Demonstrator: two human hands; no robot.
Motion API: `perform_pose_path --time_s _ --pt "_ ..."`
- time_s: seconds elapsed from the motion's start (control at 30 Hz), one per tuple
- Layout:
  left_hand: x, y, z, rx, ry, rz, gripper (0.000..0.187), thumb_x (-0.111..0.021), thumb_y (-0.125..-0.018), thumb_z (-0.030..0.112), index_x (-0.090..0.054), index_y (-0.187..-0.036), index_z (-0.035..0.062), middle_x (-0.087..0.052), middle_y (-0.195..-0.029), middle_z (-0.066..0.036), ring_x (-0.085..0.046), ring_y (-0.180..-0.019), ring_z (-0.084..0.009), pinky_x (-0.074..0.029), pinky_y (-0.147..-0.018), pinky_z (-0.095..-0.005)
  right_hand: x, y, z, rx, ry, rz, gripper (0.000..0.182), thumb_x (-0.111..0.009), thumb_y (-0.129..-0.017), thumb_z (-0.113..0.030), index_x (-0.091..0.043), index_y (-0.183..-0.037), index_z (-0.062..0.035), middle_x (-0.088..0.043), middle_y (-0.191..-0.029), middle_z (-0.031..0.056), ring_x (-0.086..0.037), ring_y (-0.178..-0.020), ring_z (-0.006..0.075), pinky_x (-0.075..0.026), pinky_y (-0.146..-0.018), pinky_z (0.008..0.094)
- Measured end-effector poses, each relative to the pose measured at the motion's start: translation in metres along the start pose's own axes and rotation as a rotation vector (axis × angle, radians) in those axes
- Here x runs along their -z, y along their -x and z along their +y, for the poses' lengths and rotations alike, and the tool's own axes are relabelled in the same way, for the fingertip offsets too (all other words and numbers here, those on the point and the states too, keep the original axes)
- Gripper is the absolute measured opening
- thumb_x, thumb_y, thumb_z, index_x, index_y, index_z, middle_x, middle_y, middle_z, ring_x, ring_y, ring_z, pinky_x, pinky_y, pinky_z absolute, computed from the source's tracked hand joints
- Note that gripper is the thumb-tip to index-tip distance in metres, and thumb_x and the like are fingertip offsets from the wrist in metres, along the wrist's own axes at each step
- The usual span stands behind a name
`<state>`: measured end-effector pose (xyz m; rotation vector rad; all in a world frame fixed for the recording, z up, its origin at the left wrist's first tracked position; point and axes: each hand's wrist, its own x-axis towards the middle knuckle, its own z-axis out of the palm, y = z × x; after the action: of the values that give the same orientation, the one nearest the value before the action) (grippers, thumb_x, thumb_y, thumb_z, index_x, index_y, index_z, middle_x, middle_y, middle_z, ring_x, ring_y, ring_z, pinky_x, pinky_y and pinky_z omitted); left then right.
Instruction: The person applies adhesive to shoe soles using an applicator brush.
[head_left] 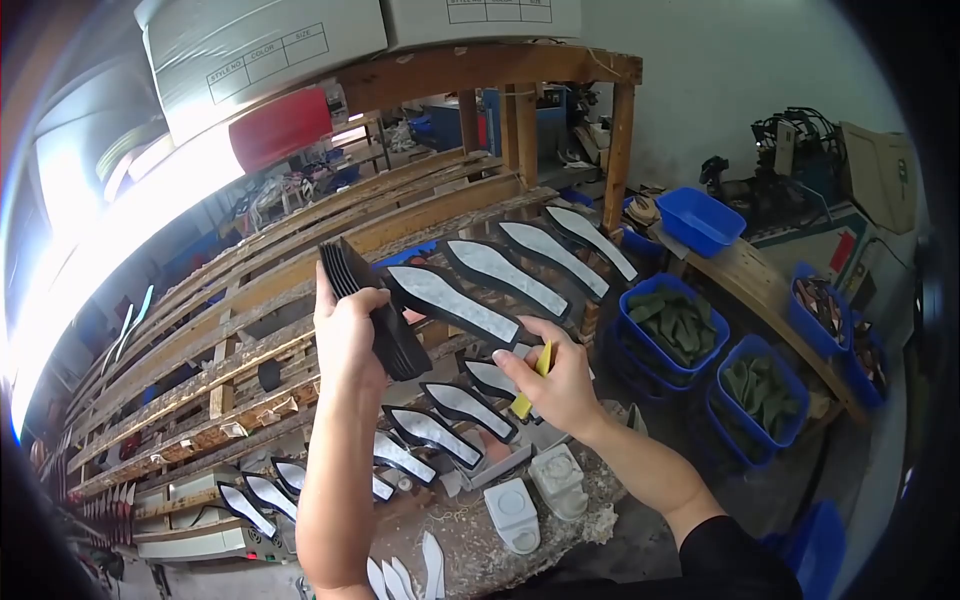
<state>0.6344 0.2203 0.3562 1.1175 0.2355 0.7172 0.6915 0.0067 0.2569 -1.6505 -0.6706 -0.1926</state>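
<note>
My left hand [345, 335] is closed around a stack of black shoe insoles [400, 345], held upright on edge. With thumb and fingers my right hand [562, 388] pinches the narrow end of a black-edged insole with a grey-white face [455, 302]. A flat yellow strip-like tool [545, 358] is also tucked in that hand, its lower end sticking out below the fingers. Beyond the held piece, several similar insoles [508, 274] lie side by side on the wooden rack. A lower row of insoles [432, 432] runs beneath both hands, partly hidden by the left forearm.
Slatted wooden racks [235, 375] extend to the left. White moulded blocks [513, 512] and white sole-shaped pieces [433, 562] lie on the worn bench [465, 545]. Blue baskets of green material [672, 328] stand at right. A wooden post [618, 150] and large boxes [265, 60] are above.
</note>
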Motion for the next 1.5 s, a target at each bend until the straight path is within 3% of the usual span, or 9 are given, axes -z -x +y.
perform_pose_path --time_s 0.13,0.27,0.37,0.57,1.07,1.2,1.3,1.43,1.5 --pt "0.015 0.007 0.007 0.043 -0.038 0.010 0.063 -0.047 -0.082 -0.012 -0.047 -0.143 0.0053 -0.060 -0.111 -0.020 -0.067 -0.081 -0.0252 -0.066 -0.074 -0.0414 0.008 0.022 -0.012 -0.012 -0.097 0.051 0.045 -0.079 -0.093 -0.011 -0.061 -0.132 0.0034 -0.063 -0.067 0.0023 -0.052 -0.052 0.0078 -0.040 -0.049 0.0206" --pt "0.052 0.114 0.010 -0.197 0.235 0.112 0.066 -0.051 -0.098 0.003 -0.033 -0.161 0.0090 -0.058 -0.136 -0.028 -0.070 -0.112 -0.0332 -0.063 -0.092 -0.0544 0.025 0.078 0.014 -0.254 -0.274 -0.004 0.042 -0.077 -0.096 -0.012 -0.061 -0.131 0.0032 -0.066 -0.071 0.0042 -0.055 -0.054 0.0083 -0.042 -0.050 0.0196" --pt "0.109 0.191 -0.035 -0.035 0.812 -0.135 0.070 -0.039 -0.111 0.041 -0.011 -0.170 0.0157 -0.031 -0.163 -0.032 -0.045 -0.143 -0.0529 -0.066 -0.079 -0.0621 0.035 0.162 0.074 -0.718 -0.526 -0.135 0.036 -0.074 -0.099 -0.012 -0.063 -0.130 0.0026 -0.068 -0.076 0.0056 -0.057 -0.056 0.0086 -0.045 -0.052 0.0184" --pt "0.205 0.306 -0.136 0.331 0.821 0.126 0.072 -0.038 -0.112 0.043 -0.007 -0.171 0.0154 -0.021 -0.166 -0.035 -0.034 -0.148 -0.0580 -0.065 -0.079 -0.0651 0.027 0.312 0.209 -1.152 -0.279 -0.233 0.025 -0.069 -0.102 -0.010 -0.070 -0.123 0.0035 -0.070 -0.082 0.0060 -0.056 -0.058 0.0094 -0.044 -0.052 0.0207" --pt "0.301 0.421 -0.166 0.575 0.990 0.330 0.067 -0.030 -0.113 0.047 -0.014 -0.171 0.0171 -0.022 -0.167 -0.034 -0.030 -0.151 -0.0580 -0.064 -0.083 -0.0626 -0.013 0.368 0.273 -0.915 -0.015 -0.232 0.018 -0.071 -0.100 -0.007 -0.076 -0.116 -0.0003 -0.069 -0.081 0.0035 -0.059 -0.063 0.0091 -0.045 -0.054 0.0206" --pt "0.318 0.437 -0.179 0.605 1.085 0.395 0.071 -0.048 -0.105 0.026 -0.021 -0.169 0.0117 -0.027 -0.166 -0.033 -0.032 -0.151 -0.0569 -0.064 -0.085 -0.0592 -0.011 0.360 0.266 -1.039 0.051 -0.241 0.020 -0.070 -0.101 -0.009 -0.075 -0.117 0.0009 -0.068 -0.078 0.0041 -0.058 -0.062 0.0086 -0.043 -0.053 0.0196" --pt "0.335 0.455 -0.193 0.677 0.940 0.343 0.081 -0.054 -0.092 0.015 -0.024 -0.167 0.0081 -0.031 -0.165 -0.032 -0.034 -0.150 -0.0572 -0.064 -0.088 -0.0575 0.004 0.320 0.191 -1.089 -0.255 -0.222 0.022 -0.067 -0.103 -0.011 -0.073 -0.119 0.0031 -0.066 -0.075 0.0058 -0.057 -0.060 0.0090 -0.043 -0.051 0.0195" --pt "0.301 0.429 -0.189 0.860 0.706 0.289 0.102 -0.057 -0.060 -0.005 -0.037 -0.160 -0.0006 -0.052 -0.153 -0.027 -0.051 -0.140 -0.0499 -0.059 -0.100 -0.0481 -0.009 0.280 0.033 -0.724 -0.230 -0.186 0.022 -0.061 -0.104 -0.005 -0.071 -0.121 0.0055 -0.066 -0.074 0.0071 -0.058 -0.058 0.0116 -0.044 -0.050 0.0205" --pt "0.283 0.416 -0.202 0.761 0.691 0.197 0.100 -0.054 -0.060 -0.006 -0.039 -0.159 -0.0007 -0.055 -0.150 -0.026 -0.055 -0.138 -0.0451 -0.054 -0.107 -0.0501 -0.030 0.286 0.006 -0.506 -0.194 -0.277 0.023 -0.062 -0.101 -0.001 -0.070 -0.120 0.0070 -0.069 -0.080 0.0108 -0.059 -0.057 0.0132 -0.044 -0.049 0.0213"
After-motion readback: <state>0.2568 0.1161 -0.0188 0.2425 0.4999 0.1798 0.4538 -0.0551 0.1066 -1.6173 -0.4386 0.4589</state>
